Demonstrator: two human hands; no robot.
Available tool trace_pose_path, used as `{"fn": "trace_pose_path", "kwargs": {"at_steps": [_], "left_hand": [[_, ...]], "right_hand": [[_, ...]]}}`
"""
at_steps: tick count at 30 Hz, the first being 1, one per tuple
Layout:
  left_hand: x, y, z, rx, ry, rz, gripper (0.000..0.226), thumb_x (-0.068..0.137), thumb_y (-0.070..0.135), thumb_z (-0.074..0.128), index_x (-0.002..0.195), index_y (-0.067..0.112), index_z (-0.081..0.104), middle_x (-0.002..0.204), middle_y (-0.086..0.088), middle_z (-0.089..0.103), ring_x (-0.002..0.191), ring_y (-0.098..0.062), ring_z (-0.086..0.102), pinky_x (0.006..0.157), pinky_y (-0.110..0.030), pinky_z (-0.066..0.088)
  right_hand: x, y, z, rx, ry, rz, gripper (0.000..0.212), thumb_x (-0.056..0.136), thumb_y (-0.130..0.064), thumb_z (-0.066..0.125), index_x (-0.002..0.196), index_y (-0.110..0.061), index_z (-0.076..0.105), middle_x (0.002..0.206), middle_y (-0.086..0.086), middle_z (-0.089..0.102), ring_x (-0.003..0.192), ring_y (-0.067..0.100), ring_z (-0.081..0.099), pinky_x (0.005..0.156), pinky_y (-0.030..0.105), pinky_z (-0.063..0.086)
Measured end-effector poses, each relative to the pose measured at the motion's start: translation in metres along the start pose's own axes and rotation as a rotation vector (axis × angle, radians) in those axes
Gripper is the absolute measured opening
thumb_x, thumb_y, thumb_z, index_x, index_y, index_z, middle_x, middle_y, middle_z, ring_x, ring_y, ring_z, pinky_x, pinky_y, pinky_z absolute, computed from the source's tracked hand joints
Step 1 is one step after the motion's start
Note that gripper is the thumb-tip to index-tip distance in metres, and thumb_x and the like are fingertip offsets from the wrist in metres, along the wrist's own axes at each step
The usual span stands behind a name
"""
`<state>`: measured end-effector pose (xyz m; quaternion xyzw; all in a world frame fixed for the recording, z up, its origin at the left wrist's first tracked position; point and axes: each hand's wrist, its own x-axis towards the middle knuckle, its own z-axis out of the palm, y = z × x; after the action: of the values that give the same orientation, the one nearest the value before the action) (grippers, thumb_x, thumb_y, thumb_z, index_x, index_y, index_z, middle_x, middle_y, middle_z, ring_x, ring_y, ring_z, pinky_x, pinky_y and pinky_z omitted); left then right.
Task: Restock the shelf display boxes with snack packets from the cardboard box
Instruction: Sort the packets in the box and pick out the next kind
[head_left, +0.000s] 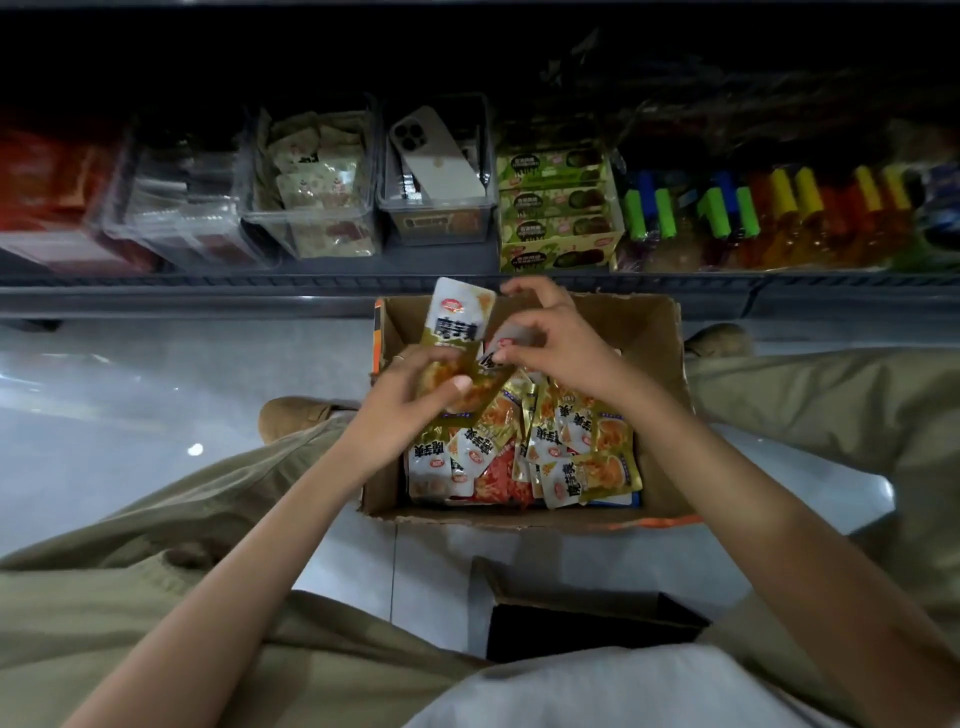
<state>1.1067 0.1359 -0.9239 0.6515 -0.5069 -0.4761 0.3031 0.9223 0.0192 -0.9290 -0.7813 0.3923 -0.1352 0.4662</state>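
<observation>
1. Head view, hands: the left hand (410, 400) grips a stack of packets (460, 322), fingers curled behind it and the thumb pressed on its front. The top packet stands upright above the far edge of the cardboard box (657, 332).
2. The right hand (556, 348) has its fingers curled and pinches a single packet (504, 345) between thumb and fingertips, right against the stack.
3. Head view, supply: the cardboard box sits open on the floor between the person's knees, just in front of the shelf (311, 285). Loose packets (576, 452) lie heaped in its near half.
4. Head view, shelf: a clear display box (311, 208) holds pale packets. The clear box beside it (436, 218) holds a phone (439, 156). To the right stand a green display carton (558, 223) and bottles (779, 208) with coloured caps.
5. A smaller cardboard box (587, 618) sits close to the person.
</observation>
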Motion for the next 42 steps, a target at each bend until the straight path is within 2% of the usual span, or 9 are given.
{"fn": "trace_pose_path", "kwargs": {"at_steps": [3, 7, 10, 17, 22, 26, 33, 37, 42], "left_hand": [[0.002, 0.012, 0.007, 0.15, 0.028, 0.13, 0.037, 0.078, 0.035, 0.074, 0.107, 0.024, 0.054, 0.102, 0.006, 0.058, 0.093, -0.011, 0.06, 0.08, -0.026, 0.049], [0.006, 0.029, 0.004, 0.337, 0.189, 0.252, 0.03, 0.082, 0.015, 0.071, 0.108, 0.012, 0.056, 0.096, 0.003, 0.06, 0.085, -0.014, 0.058, 0.074, -0.024, 0.048], [0.009, 0.042, 0.004, 0.35, 0.224, 0.331, 0.033, 0.088, 0.013, 0.064, 0.118, 0.01, 0.051, 0.1, -0.004, 0.063, 0.087, -0.019, 0.062, 0.076, -0.04, 0.053], [0.013, 0.099, 0.0, 0.117, 0.269, 0.397, 0.078, 0.095, 0.009, 0.052, 0.15, 0.04, 0.006, 0.106, -0.015, 0.064, 0.09, -0.028, 0.061, 0.082, -0.051, 0.052], [0.024, 0.149, -0.024, 0.016, 0.397, 0.543, 0.054, 0.094, 0.006, 0.051, 0.127, 0.045, 0.035, 0.115, 0.027, 0.056, 0.108, 0.006, 0.055, 0.088, -0.02, 0.05], [0.035, 0.178, -0.052, 0.15, 0.403, 0.66, 0.047, 0.095, 0.015, 0.051, 0.13, 0.044, 0.038, 0.119, 0.023, 0.057, 0.107, 0.0, 0.057, 0.087, -0.031, 0.052], [0.061, 0.208, -0.107, 0.295, 0.653, 0.81, 0.048, 0.092, 0.02, 0.05, 0.134, 0.036, 0.032, 0.129, 0.008, 0.047, 0.107, 0.005, 0.05, 0.087, -0.017, 0.047], [0.074, 0.218, -0.119, 0.407, 0.788, 0.734, 0.054, 0.092, 0.035, 0.052, 0.138, 0.037, 0.024, 0.132, 0.006, 0.045, 0.103, 0.0, 0.051, 0.08, -0.034, 0.054], [0.1, 0.222, -0.134, 0.612, 0.93, 0.68, 0.056, 0.092, 0.026, 0.055, 0.143, 0.015, 0.032, 0.145, -0.006, 0.036, 0.131, -0.02, 0.036, 0.107, -0.041, 0.036]], "right_hand": [[-0.001, -0.018, 0.0, 0.048, 0.083, -0.097, 0.013, 0.079, -0.021, 0.073, 0.092, -0.022, 0.07, 0.142, -0.011, 0.035, 0.134, 0.01, 0.03, 0.11, 0.024, 0.023], [-0.004, -0.036, -0.009, 0.124, 0.19, -0.1, 0.018, 0.079, -0.017, 0.074, 0.092, -0.008, 0.068, 0.104, 0.004, 0.057, 0.094, 0.008, 0.053, 0.083, 0.023, 0.042], [-0.005, -0.05, -0.022, 0.129, 0.297, -0.107, 0.028, 0.077, -0.02, 0.076, 0.099, -0.018, 0.06, 0.097, -0.008, 0.057, 0.089, 0.002, 0.054, 0.078, 0.018, 0.043], [-0.002, -0.098, -0.067, 0.247, 0.44, -0.21, 0.047, 0.078, -0.01, 0.073, 0.113, -0.028, 0.047, 0.102, -0.01, 0.059, 0.093, 0.001, 0.06, 0.075, 0.019, 0.05], [0.005, -0.137, -0.113, 0.535, 0.521, -0.159, 0.035, 0.085, -0.019, 0.064, 0.117, -0.02, 0.049, 0.1, -0.002, 0.064, 0.077, 0.003, 0.065, 0.054, 0.017, 0.05], [0.015, -0.16, -0.139, 0.424, 0.276, -0.165, 0.035, 0.077, -0.034, 0.062, 0.109, -0.025, 0.052, 0.08, -0.006, 0.071, 0.053, 0.009, 0.059, 0.036, 0.017, 0.038], [0.051, -0.214, -0.147, 0.407, 0.292, -0.407, 0.041, 0.084, -0.002, 0.064, 0.105, -0.034, 0.05, 0.077, -0.003, 0.067, 0.048, 0.009, 0.058, 0.04, 0.018, 0.044], [0.063, -0.246, -0.182, -0.028, 0.353, -0.508, 0.03, 0.085, -0.01, 0.065, 0.087, -0.039, 0.055, 0.063, -0.015, 0.065, 0.049, 0.005, 0.059, 0.051, 0.022, 0.051], [0.093, -0.278, -0.222, 0.131, 0.636, -0.615, 0.019, 0.088, -0.005, 0.062, 0.086, -0.023, 0.058, 0.07, -0.004, 0.064, 0.044, 0.003, 0.056, 0.048, 0.018, 0.05]]}}
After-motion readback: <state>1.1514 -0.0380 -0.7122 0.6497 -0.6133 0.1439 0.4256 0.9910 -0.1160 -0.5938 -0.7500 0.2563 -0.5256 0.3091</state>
